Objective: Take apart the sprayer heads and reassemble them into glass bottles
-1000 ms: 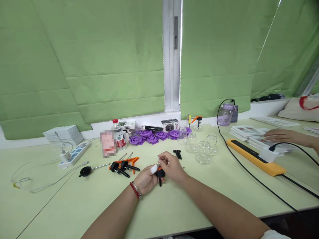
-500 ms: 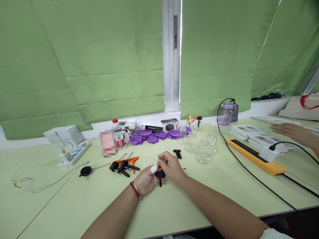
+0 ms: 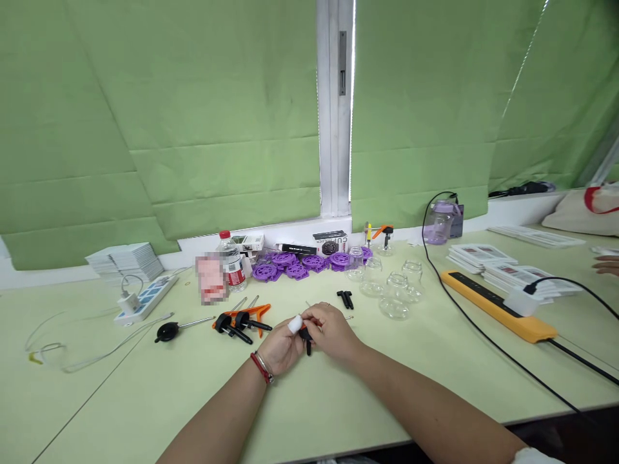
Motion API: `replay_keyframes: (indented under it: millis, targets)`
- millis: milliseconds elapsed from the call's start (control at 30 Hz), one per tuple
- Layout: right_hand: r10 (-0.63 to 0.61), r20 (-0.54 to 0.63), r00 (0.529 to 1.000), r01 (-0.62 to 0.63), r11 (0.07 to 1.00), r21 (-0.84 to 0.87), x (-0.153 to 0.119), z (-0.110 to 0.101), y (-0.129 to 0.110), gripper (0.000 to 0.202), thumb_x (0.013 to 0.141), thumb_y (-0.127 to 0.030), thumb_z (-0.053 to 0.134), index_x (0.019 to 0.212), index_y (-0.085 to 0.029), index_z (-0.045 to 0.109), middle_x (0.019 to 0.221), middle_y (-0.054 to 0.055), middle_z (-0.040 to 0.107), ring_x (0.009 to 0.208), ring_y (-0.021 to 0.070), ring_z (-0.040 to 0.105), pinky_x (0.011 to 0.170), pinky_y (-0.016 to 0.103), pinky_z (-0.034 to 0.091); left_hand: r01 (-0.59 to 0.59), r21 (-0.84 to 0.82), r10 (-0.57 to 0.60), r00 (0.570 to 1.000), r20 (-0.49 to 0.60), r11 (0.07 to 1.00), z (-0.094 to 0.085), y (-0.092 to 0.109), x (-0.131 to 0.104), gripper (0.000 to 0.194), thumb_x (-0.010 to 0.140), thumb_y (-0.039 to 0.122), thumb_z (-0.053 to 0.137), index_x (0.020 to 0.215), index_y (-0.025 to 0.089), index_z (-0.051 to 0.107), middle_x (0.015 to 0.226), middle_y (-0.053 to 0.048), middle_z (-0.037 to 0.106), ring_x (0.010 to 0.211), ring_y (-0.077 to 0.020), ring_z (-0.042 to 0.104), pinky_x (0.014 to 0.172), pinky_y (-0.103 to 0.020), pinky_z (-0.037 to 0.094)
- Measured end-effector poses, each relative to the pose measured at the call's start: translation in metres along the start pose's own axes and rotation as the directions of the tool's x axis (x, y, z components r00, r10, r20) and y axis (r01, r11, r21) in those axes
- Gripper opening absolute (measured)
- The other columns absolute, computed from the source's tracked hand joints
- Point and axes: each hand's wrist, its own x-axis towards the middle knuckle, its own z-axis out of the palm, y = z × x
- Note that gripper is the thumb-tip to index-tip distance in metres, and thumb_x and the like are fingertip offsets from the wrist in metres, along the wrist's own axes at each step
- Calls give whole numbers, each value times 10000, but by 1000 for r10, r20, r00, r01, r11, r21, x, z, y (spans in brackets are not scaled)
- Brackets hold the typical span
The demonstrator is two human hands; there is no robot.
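Observation:
My left hand [image 3: 282, 348], one fingertip wrapped in white and a red bracelet at the wrist, is closed around a black-capped part with an orange piece [image 3: 304, 334]. A short black stem points down from it. My right hand [image 3: 331, 327] has its fingers pinched against the top of the same part, hiding most of it. Left of my hands lie black-capped parts with orange levers [image 3: 242, 320] and black stems. Farther left is a round black piece with a metal rod [image 3: 167, 331]. Two short black tubes [image 3: 345, 299] rest just beyond my right hand.
Clear glass jars [image 3: 396, 293] stand behind and to the right. Purple wheel-shaped pieces [image 3: 285, 261] are heaped by the wall near a water bottle [image 3: 235, 267]. Power strips [image 3: 498, 303] and cables lie at both sides. Another person's hand [image 3: 607, 264] shows at the right edge.
My right hand has shifted slightly down and its fingers now cover more of the held part. The other person's hand has drawn away to the right edge.

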Motion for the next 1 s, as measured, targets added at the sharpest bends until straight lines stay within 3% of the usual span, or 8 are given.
replay_keyframes:
  millis: [233, 367, 533, 667, 767, 867, 1000]
  targets:
    - [-93, 123, 988, 113, 980, -166, -5, 1, -1, 268, 685, -137, 661, 942, -202, 620, 986, 48, 596, 900, 209, 487, 813, 367, 372, 13, -4, -13, 998, -56, 1000, 1, 7, -1, 228, 779, 337, 647, 870, 128, 655, 922, -97, 653, 963, -229, 564, 838, -346, 420]
    - [-115, 173, 978, 158, 951, -264, -5, 1, -3, 279, 726, -71, 587, 980, -185, 576, 1022, 63, 571, 929, 212, 467, 829, 371, 366, -31, 25, 33, 997, -65, 999, -1, 6, 0, 246, 778, 365, 645, 856, 131, 655, 926, -91, 648, 965, -214, 551, 869, -341, 406]
    - [-204, 232, 951, 275, 900, -338, -6, -1, -4, 301, 772, -45, 501, 1041, -167, 557, 1070, 91, 553, 948, 217, 454, 840, 375, 367, 24, 171, -34, 998, 53, 985, -3, 16, -6, 297, 797, 407, 611, 969, 168, 649, 967, -86, 635, 975, -210, 543, 859, -346, 403]
    - [-297, 308, 904, 389, 871, -302, -9, 2, -3, 286, 831, -69, 445, 1061, -181, 571, 1100, 84, 555, 957, 205, 461, 844, 367, 366, -9, 439, -87, 976, 198, 898, 1, 32, -13, 298, 738, 359, 678, 968, 171, 654, 988, -80, 625, 977, -225, 536, 827, -328, 404]
    - [-314, 353, 881, 408, 883, -233, -11, 4, -1, 276, 820, -104, 501, 1064, -205, 580, 1097, 65, 558, 970, 196, 471, 854, 354, 369, -76, 551, -90, 959, 268, 831, 3, 36, -14, 354, 674, 297, 737, 990, 176, 633, 1010, -76, 609, 935, -210, 543, 821, -321, 407]
    - [-289, 334, 897, 358, 918, -169, -11, 7, 3, 255, 801, -136, 555, 1037, -222, 597, 1096, 45, 560, 985, 190, 481, 861, 332, 382, -83, 575, -79, 965, 250, 814, 2, 31, -12, 423, 648, 263, 755, 1034, 192, 596, 961, -63, 607, 840, -181, 558, 769, -309, 425]
    - [-255, 315, 914, 302, 947, -113, -9, 11, 9, 229, 753, -188, 635, 979, -222, 618, 1116, 32, 563, 972, 190, 506, 849, 318, 411, -8, 564, -112, 978, 178, 826, 4, 25, -11, 417, 660, 294, 742, 1028, 187, 577, 817, -38, 597, 700, -158, 548, 601, -265, 432]
